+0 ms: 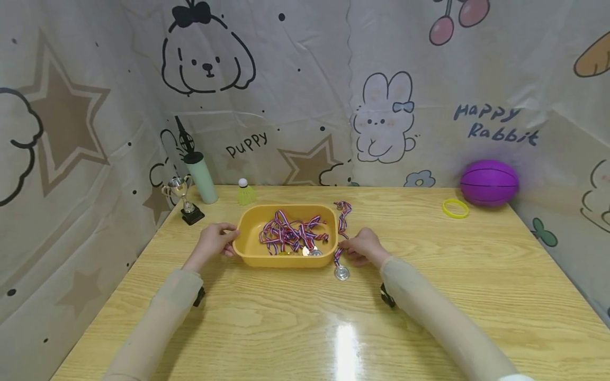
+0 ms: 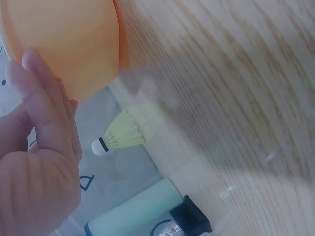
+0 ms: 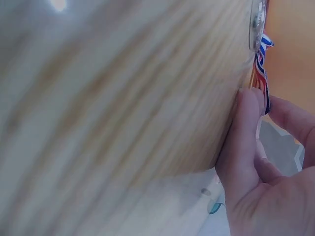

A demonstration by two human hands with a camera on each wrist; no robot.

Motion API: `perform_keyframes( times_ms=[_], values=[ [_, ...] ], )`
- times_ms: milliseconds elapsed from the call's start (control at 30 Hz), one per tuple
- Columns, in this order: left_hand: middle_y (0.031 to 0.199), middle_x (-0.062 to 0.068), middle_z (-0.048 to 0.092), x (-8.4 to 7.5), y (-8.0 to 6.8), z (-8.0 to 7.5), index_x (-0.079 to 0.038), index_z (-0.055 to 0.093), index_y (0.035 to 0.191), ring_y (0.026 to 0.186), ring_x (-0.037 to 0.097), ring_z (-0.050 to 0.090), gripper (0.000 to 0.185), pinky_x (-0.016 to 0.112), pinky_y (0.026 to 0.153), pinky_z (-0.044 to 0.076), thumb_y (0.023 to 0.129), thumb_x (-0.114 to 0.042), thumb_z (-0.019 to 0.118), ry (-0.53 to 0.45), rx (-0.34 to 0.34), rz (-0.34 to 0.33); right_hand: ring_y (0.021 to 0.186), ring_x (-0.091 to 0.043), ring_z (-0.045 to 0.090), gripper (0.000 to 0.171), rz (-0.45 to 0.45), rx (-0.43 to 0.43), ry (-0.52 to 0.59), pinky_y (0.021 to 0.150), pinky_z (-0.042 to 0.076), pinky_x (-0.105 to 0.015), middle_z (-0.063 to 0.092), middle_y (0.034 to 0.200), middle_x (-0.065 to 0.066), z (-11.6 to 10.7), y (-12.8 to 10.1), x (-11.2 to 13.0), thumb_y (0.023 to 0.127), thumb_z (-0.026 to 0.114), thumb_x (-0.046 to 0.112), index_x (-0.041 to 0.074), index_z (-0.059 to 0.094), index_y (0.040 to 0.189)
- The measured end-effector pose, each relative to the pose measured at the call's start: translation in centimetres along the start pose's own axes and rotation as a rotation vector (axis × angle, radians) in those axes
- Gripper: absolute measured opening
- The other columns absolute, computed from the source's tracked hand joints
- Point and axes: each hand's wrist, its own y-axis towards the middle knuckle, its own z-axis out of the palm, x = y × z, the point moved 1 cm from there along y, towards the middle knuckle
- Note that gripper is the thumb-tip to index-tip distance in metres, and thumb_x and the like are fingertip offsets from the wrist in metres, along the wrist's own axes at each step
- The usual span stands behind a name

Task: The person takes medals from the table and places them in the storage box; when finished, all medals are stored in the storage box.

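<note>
A yellow tray [image 1: 286, 207] in the middle of the wooden table holds several medals [image 1: 293, 235] on red, white and blue ribbons. My left hand [image 1: 216, 239] rests against the tray's left end. In the left wrist view its fingers [image 2: 44, 113] lie straight along the tray wall [image 2: 69, 39]. My right hand [image 1: 359, 247] is just right of the tray and pinches the ribbon [image 3: 261, 73] of a silver medal [image 1: 341, 273] that lies on the table. The ribbon's far loop [image 1: 343, 211] trails past the tray's right corner.
At the back left stand a small trophy [image 1: 183, 194], a pale green cylinder [image 1: 202, 180] and a yellow shuttlecock [image 1: 244, 193]. A yellow ring [image 1: 455, 208] and a purple ball [image 1: 489, 182] sit at the back right. Printed cloth walls close in the table [image 1: 305, 323].
</note>
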Motion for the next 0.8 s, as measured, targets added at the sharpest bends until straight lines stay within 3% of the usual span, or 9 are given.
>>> perform_keyframes(
  times_ms=[300,533,800],
  values=[
    [0.069,0.01,0.063,0.0,-0.1,0.1,0.012,0.05,0.129,0.047,0.004,0.059,0.04,0.031,0.056,0.061,0.1,-0.014,0.051,-0.012,-0.003,0.014,0.057,-0.011,0.062,0.019,-0.015,-0.004,-0.039,0.054,0.06,-0.029,0.072,0.082,-0.011,0.2,0.4,-0.1,0.082,0.073,0.013,-0.002,0.066,0.09],
    [0.067,0.007,0.062,0.1,-0.1,0.1,0.011,0.05,0.13,0.047,0.005,0.059,0.04,0.031,0.057,0.061,0.1,-0.016,0.051,0.0,-0.002,0.011,0.054,-0.009,0.059,0.015,0.007,0.001,-0.05,0.052,0.058,-0.026,0.069,0.073,-0.005,0.2,0.7,-0.3,0.083,0.071,0.013,-0.001,0.068,0.087],
    [0.067,0.007,0.061,0.3,0.1,0.1,0.01,0.05,0.13,0.047,0.005,0.059,0.04,0.032,0.058,0.062,0.1,-0.017,0.052,-0.001,-0.003,0.003,0.064,-0.013,0.064,0.017,0.018,0.035,0.047,0.06,0.061,-0.029,0.067,0.08,-0.007,-0.4,-0.4,0.0,0.087,0.064,0.01,-0.003,0.064,0.097]
  ],
)
